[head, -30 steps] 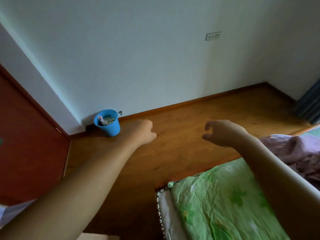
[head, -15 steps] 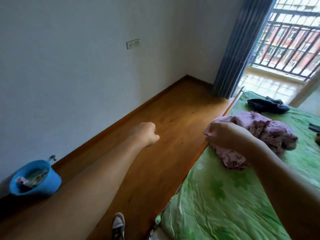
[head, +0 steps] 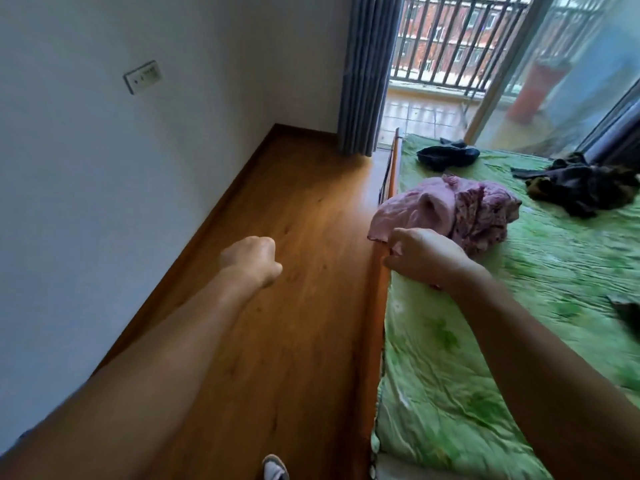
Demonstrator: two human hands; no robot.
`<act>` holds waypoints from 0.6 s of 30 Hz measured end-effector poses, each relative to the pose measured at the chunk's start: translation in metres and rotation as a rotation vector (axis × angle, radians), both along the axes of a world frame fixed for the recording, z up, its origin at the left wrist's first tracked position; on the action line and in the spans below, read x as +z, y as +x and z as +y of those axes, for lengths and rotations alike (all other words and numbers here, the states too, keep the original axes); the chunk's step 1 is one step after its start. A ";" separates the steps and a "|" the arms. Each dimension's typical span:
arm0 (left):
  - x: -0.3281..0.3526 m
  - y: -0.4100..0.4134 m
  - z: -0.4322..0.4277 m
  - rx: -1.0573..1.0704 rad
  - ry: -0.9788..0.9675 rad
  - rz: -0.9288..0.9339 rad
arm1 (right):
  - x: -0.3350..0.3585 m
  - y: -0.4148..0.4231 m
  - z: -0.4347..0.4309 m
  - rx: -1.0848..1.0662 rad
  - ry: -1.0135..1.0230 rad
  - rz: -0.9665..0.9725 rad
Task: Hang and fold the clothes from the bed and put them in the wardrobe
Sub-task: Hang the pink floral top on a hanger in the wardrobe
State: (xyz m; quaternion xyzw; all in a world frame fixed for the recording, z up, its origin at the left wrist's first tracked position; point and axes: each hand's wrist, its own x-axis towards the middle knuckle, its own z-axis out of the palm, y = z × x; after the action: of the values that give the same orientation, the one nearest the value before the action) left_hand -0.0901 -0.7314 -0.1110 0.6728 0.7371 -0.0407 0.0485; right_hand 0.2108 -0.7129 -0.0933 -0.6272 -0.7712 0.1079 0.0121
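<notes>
On the bed (head: 485,375) the pink top (head: 433,209) lies crumpled near the edge. My right hand (head: 426,259) curls at its hem, perhaps gripping; too blurred to tell. My left hand (head: 251,259) is an empty fist. Dark clothes (head: 446,157) lie unfolded too, so I judge nothing is done yet.

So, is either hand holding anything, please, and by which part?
Left hand: an empty fist. Right hand curls at the pink garment's near edge; a real grip cannot be told.

Bed (head: 485,358) right of the floor (head: 294,220), garment (head: 433,209) at its left edge, second garment (head: 446,157) behind, third garment (head: 581,185) farther right
</notes>
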 end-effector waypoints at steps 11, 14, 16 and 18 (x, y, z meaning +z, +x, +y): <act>-0.018 -0.013 0.069 -0.149 -0.068 -0.026 | -0.041 -0.029 0.031 -0.117 -0.086 0.026; -0.023 0.002 0.102 -0.203 -0.071 -0.039 | -0.052 -0.026 0.053 -0.144 -0.116 0.047; -0.027 0.014 0.130 -0.242 -0.077 -0.041 | -0.057 -0.020 0.074 -0.172 -0.122 0.062; -0.030 0.030 0.162 -0.284 -0.083 -0.045 | -0.063 -0.008 0.098 -0.196 -0.134 0.077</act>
State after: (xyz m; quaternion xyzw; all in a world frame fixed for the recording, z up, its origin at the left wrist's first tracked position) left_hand -0.0603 -0.5689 -0.1412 0.7683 0.6311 -0.0627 0.0867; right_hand 0.2024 -0.6146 -0.1564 -0.6945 -0.6962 0.1814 0.0104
